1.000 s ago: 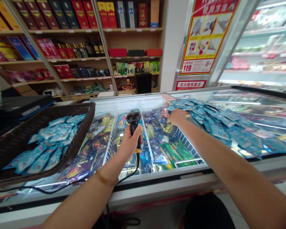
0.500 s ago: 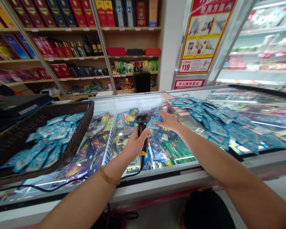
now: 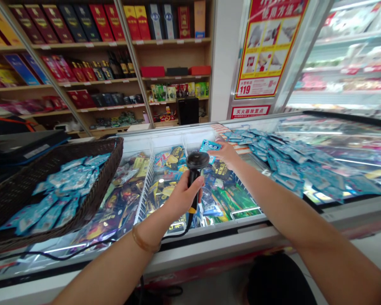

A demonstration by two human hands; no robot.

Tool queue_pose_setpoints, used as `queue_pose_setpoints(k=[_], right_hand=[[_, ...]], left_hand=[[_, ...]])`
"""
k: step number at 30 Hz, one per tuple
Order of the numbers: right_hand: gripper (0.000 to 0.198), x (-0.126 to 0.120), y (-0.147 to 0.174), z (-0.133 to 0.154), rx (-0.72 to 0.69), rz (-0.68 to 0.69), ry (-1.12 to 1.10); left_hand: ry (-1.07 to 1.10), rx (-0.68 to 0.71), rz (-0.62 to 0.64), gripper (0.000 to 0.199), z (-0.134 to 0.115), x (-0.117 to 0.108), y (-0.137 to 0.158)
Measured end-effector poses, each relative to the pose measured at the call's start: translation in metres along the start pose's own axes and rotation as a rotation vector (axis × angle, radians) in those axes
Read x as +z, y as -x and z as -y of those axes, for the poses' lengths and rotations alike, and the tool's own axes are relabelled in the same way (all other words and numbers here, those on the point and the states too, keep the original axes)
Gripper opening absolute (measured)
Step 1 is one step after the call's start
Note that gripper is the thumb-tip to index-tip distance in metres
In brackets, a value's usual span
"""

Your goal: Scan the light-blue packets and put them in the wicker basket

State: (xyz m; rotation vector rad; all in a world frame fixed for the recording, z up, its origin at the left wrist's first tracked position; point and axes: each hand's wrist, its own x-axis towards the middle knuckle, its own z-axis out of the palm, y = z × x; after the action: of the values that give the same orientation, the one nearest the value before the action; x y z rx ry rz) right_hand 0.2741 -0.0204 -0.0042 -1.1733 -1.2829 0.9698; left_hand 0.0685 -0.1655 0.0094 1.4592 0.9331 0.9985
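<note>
The left hand (image 3: 187, 190) is wrapped around the handle of a black plastic handheld scanner with a round, wide head (image 3: 197, 160); its thumb lies along the near side of the grip. Just ahead of this hand and a little to its right, the right hand (image 3: 226, 153) holds a small, flat, light-blue plastic packet (image 3: 208, 145) by its right edge, in a narrow pinch between thumb and fingers. So the packet is to the left of the right hand's fingertips, and it appears just behind the scanner's head; whether the two are touching, I cannot tell from this angle.

To the right of the right hand, a loose heap of similar blue packets (image 3: 284, 159) is spread over the glass top of a white chest freezer (image 3: 209, 250). Well to the left of the left hand, a dark-brown woven basket (image 3: 106, 182) contains more blue packets (image 3: 76, 178). Below both hands are colourful plastic packages (image 3: 224, 199), parted by white wire dividers (image 3: 145, 186). A black cable (image 3: 189, 222) hangs from the scanner's handle.
</note>
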Motion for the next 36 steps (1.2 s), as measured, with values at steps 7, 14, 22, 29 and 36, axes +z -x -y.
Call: queue_pose_setpoints(k=[7, 14, 22, 29, 36], right_hand=[[0.042, -0.003, 0.002, 0.008, -0.042, 0.052, -0.344], [0.040, 0.004, 0.006, 0.017, -0.056, 0.055, -0.369], [0.037, 0.005, 0.010, 0.019, -0.085, 0.047, -0.394], [0.032, 0.007, 0.010, 0.012, -0.041, -0.009, -0.334], [0.034, 0.070, 0.012, 0.028, 0.168, 0.050, -0.245]], left_hand=[[-0.030, 0.056, 0.109, 0.040, -0.003, 0.005, 0.006], [-0.034, 0.063, 0.144, 0.041, 0.002, 0.005, 0.006], [-0.063, 0.091, 0.162, 0.038, 0.003, 0.004, 0.004], [-0.036, 0.050, 0.074, 0.043, 0.001, 0.007, 0.003], [0.228, -0.001, -0.350, 0.047, -0.042, -0.015, 0.028]])
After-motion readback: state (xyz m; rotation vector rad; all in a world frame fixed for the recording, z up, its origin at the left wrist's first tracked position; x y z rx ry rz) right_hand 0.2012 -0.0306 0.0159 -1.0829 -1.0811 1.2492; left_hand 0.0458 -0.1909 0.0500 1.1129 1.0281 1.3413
